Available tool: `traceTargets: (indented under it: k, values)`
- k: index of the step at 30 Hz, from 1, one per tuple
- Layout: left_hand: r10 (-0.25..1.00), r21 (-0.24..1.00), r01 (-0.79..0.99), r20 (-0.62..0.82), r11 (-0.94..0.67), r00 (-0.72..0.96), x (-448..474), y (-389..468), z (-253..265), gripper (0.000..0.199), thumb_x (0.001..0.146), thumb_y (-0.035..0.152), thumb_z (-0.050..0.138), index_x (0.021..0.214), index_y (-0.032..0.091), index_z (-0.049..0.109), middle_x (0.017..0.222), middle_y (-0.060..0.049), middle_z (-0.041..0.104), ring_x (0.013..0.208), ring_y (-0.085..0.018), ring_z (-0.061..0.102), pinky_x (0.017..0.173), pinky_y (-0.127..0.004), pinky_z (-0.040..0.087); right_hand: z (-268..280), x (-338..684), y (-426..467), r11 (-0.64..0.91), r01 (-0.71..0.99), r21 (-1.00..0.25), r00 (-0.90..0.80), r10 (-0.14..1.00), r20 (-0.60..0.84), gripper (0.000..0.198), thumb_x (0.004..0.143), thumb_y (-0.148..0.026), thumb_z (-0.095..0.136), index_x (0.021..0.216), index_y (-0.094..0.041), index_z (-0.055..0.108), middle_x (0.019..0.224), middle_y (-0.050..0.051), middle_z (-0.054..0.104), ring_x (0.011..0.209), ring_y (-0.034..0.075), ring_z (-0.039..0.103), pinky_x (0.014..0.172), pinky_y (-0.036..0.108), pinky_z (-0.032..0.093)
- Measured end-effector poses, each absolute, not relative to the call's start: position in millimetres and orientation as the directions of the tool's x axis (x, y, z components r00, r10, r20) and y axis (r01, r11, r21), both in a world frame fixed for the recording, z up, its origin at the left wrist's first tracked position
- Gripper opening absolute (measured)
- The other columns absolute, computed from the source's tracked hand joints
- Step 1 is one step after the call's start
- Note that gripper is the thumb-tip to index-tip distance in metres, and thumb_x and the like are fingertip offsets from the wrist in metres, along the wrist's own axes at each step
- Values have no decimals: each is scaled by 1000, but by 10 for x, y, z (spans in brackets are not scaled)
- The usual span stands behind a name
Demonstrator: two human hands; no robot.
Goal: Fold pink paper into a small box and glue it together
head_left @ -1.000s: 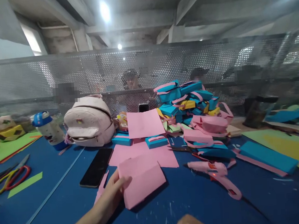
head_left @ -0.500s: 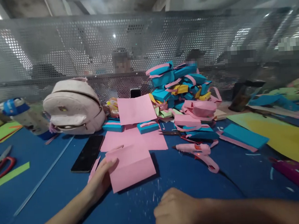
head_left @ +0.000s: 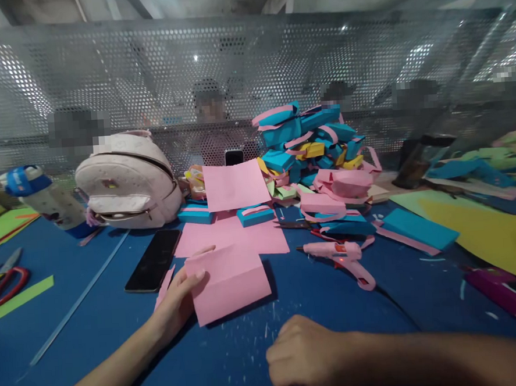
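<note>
My left hand (head_left: 183, 291) grips a creased sheet of pink paper (head_left: 228, 285) by its left edge, thumb on top and fingers behind. The sheet has a fold line across it and is tilted above the blue tabletop. My right hand (head_left: 300, 356) rests near the table's front as a loose fist, apart from the paper, with nothing seen in it. Beyond the held sheet lie a larger pink sheet (head_left: 191, 241), another pink sheet (head_left: 235, 187) propped up, and two small blue paper boxes (head_left: 256, 216) (head_left: 196, 215). A pink glue gun (head_left: 338, 251) lies right of the paper, its small light red.
A phone (head_left: 152, 262), a pale backpack (head_left: 126, 186) and a bottle (head_left: 44, 200) stand left, with red-handled scissors (head_left: 10, 284). A heap of blue, pink and yellow paper boxes (head_left: 308, 149) rises at the back. Yellow paper (head_left: 474, 226) lies right. People sit behind a perforated metal screen (head_left: 145, 66).
The view has shifted slightly. My left hand still holds the pink paper at nearly the same tilt, and my right fist stays in about the same place.
</note>
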State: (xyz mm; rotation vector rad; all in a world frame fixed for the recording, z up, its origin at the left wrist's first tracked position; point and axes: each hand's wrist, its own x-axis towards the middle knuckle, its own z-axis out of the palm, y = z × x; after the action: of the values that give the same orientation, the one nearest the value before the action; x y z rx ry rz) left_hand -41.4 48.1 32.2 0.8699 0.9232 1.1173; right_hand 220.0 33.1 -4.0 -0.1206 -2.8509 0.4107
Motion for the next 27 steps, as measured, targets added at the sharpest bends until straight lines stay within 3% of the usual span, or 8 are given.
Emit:
traceTargets:
  k: [5, 10, 14, 17, 20, 22, 24, 27]
  values:
    - [977, 954, -259, -105, 152, 185, -451, 431, 275, 72, 80, 36, 68, 145, 33, 38, 147, -6, 48, 128, -32, 52, 90, -34, 53, -79, 2188, 358, 966, -4, -258, -953, 74, 293, 27, 89, -31, 56, 66, -20, 48, 62, -6, 50, 50, 10, 36, 45, 25, 26]
    - [958, 999, 29, 18, -28, 287, -456, 292, 160, 73, 80, 34, 70, 145, 41, 36, 154, 2, 36, 144, -30, 28, 116, -45, 29, -115, 2173, 390, 988, 0, -156, -959, 44, 280, 40, 94, -26, 52, 57, -19, 38, 58, -6, 48, 48, 10, 30, 45, 25, 27]
    - [953, 939, 260, 155, -223, 261, -448, 207, 96, 78, 75, 24, 75, 142, 41, 41, 150, -1, 43, 138, -33, 38, 116, -48, 30, -41, 2228, 343, 937, 13, -348, -912, 154, 381, 40, 102, -31, 36, 65, -19, 48, 60, -4, 53, 52, 10, 40, 51, 25, 32]
    - [848, 730, 433, 457, -529, 267, -453, 197, 154, 76, 72, 13, 75, 138, 39, 48, 139, -3, 56, 130, -32, 50, 116, -48, 30, 27, 2283, 317, 723, 67, -688, -802, 449, 394, 43, 102, -45, 29, 80, -20, 56, 67, 0, 58, 61, 11, 51, 60, 25, 39]
    - [623, 362, 550, 663, -753, 416, -460, 216, 264, 66, 80, 5, 64, 135, 40, 51, 130, -2, 63, 121, -25, 58, 118, -49, 23, 14, 2294, 346, 352, -108, -930, -676, 660, 329, 55, 87, -70, 45, 111, -21, 55, 95, 7, 63, 72, 15, 59, 63, 26, 46]
    - [489, 99, 589, 676, -802, 552, -456, 224, 336, 59, 87, 1, 53, 135, 35, 51, 132, -3, 62, 125, -21, 55, 119, -47, 19, -33, 2272, 382, 126, -236, -963, -661, 706, 255, 83, 74, -76, 58, 137, -26, 37, 125, 15, 53, 91, 21, 62, 75, 33, 51]
    - [414, -98, 587, 617, -804, 670, -440, 226, 391, 55, 90, -1, 44, 136, 29, 51, 135, -6, 60, 131, -19, 48, 119, -45, 19, -77, 2239, 410, -43, -292, -955, -698, 692, 182, 101, 70, -73, 66, 148, -30, 19, 144, 17, 37, 114, 28, 55, 90, 41, 49]
    - [360, -234, 533, 517, -813, 776, -413, 231, 428, 48, 93, 3, 43, 135, 26, 52, 135, -6, 59, 135, -18, 44, 119, -44, 20, -90, 2203, 423, -214, -339, -916, -756, 641, 130, 105, 71, -64, 73, 151, -31, 13, 150, 16, 32, 132, 31, 41, 100, 46, 43]
